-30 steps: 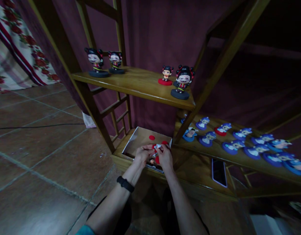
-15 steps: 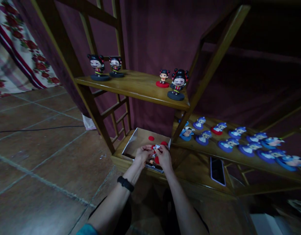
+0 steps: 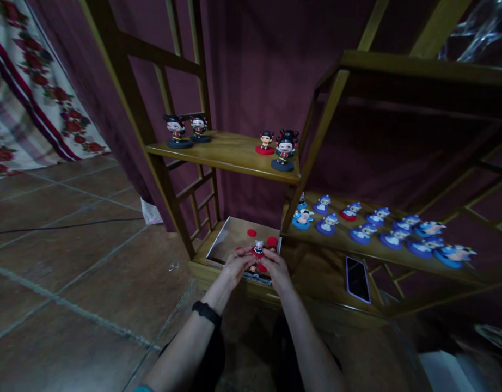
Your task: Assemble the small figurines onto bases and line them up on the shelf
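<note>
Figurine (image 3: 258,246) turned upright, hands (image 3: 236,265) nearly closed, pinching red base (image 3: 257,254)

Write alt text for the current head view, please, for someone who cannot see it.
The left hand and right hand hold a pale-headed, red-based figurine over an open box in a wooden display unit. Dark-haired figurines stand above; to the right are mostly blue and purple figurines and a phone.
</note>
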Action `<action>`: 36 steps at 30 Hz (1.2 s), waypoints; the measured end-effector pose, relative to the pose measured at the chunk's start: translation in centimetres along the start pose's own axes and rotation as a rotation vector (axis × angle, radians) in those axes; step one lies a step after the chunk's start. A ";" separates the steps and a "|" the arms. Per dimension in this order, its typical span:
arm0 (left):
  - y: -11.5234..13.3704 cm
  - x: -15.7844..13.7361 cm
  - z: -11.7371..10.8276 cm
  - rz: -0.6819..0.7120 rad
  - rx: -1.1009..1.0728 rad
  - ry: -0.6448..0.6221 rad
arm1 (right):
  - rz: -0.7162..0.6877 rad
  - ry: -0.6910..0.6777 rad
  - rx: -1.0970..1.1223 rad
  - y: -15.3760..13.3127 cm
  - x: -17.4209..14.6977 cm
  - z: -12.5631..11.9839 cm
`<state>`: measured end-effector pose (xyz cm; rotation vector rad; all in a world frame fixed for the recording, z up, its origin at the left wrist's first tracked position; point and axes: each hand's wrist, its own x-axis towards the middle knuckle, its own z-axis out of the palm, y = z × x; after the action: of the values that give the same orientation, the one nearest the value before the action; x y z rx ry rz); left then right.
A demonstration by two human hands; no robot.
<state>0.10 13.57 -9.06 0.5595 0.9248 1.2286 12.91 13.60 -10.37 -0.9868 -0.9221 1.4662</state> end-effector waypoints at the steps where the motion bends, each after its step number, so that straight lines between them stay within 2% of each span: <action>1: 0.0 -0.2 0.0 0.004 -0.002 -0.022 | 0.003 -0.006 -0.007 0.0 -0.2 0.0; 11: -1.4 -2.1 0.4 0.153 0.096 -0.039 | -0.064 0.029 -0.074 -0.2 -2.1 0.2; 17: -1.1 -3.2 0.8 0.164 0.250 -0.079 | -0.041 0.029 0.070 -0.4 -3.9 -0.2; 21: -1.1 -4.0 1.1 0.181 0.237 -0.046 | -0.010 0.030 0.175 -0.4 -4.9 -0.4; 27: -2.2 -5.1 1.3 0.229 0.344 -0.028 | 0.000 0.038 0.166 0.2 -5.8 -0.6; 32: -3.4 -5.2 0.3 0.374 0.513 0.000 | 0.060 0.011 0.226 0.3 -7.0 -0.8; 36: -4.0 -6.3 -0.2 0.549 0.815 0.024 | 0.101 -0.005 0.267 0.1 -8.2 -1.0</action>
<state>1.75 6.45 -10.49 1.5239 1.3433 1.3042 14.33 5.46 -10.06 -0.8414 -0.6659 1.6286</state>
